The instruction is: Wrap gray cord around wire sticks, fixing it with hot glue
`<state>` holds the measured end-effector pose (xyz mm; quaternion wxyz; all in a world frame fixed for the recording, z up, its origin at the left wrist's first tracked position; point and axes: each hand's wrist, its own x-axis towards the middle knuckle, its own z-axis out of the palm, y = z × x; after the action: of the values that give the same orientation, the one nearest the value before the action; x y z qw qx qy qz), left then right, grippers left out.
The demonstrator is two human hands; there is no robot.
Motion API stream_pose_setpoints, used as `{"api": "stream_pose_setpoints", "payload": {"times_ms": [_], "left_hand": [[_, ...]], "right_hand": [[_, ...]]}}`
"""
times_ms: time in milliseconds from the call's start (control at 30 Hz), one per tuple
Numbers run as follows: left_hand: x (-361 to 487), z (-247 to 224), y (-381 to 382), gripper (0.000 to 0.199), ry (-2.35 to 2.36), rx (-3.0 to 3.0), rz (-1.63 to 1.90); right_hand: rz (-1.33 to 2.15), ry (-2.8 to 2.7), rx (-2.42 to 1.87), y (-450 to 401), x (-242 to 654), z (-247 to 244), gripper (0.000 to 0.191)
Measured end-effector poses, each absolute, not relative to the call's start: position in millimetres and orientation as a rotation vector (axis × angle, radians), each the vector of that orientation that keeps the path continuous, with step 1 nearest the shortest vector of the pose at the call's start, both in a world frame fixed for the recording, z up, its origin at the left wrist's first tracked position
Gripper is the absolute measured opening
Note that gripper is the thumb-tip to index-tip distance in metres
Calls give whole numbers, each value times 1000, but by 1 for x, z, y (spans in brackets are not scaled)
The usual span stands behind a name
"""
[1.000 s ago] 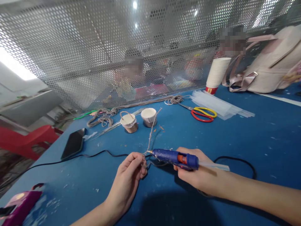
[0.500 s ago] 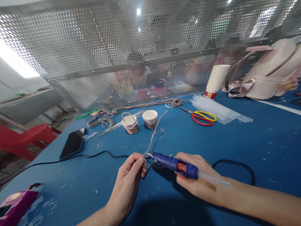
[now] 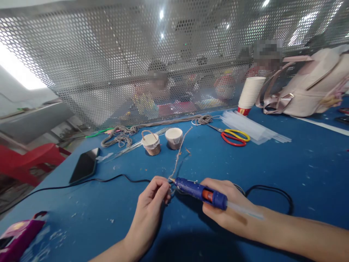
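Observation:
Between the pinched fingers of my left hand [image 3: 154, 198] is one end of a thin grey-brown twine [image 3: 178, 155], which rises stiffly away from me. My right hand [image 3: 222, 202] is wrapped round a blue hot glue gun [image 3: 195, 189], with a clear glue stick [image 3: 247, 210] poking out of its back. The gun's nozzle meets the twine, or nearly so, right by my left fingertips. Beyond the hands stand two small cups with whitish tops: one cup with a twine handle [image 3: 151, 145] and one plain cup [image 3: 173, 140].
A phone [image 3: 85, 165] and a black cord [image 3: 109, 179] lie left. Behind are twine bundles [image 3: 120, 136], scissors [image 3: 235, 137], glue sticks [image 3: 251, 127], stacked paper cups [image 3: 251, 94] and a pink backpack [image 3: 305, 87]. A perforated metal screen [image 3: 109, 65] borders the table; people sit beyond it.
The glue gun and my right hand have shifted very slightly left. My left hand keeps its pinch on the twine, almost unmoved.

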<state>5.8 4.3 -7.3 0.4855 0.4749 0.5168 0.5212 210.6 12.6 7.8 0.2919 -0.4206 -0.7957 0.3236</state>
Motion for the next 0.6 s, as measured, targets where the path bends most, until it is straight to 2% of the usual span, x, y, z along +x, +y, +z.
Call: {"api": "stream_pose_setpoints", "payload": {"times_ms": [600], "left_hand": [[6, -7, 4, 20, 1256, 1170, 1258]], "right_hand": [[810, -2138, -1135, 12, 212, 8, 4]]}}
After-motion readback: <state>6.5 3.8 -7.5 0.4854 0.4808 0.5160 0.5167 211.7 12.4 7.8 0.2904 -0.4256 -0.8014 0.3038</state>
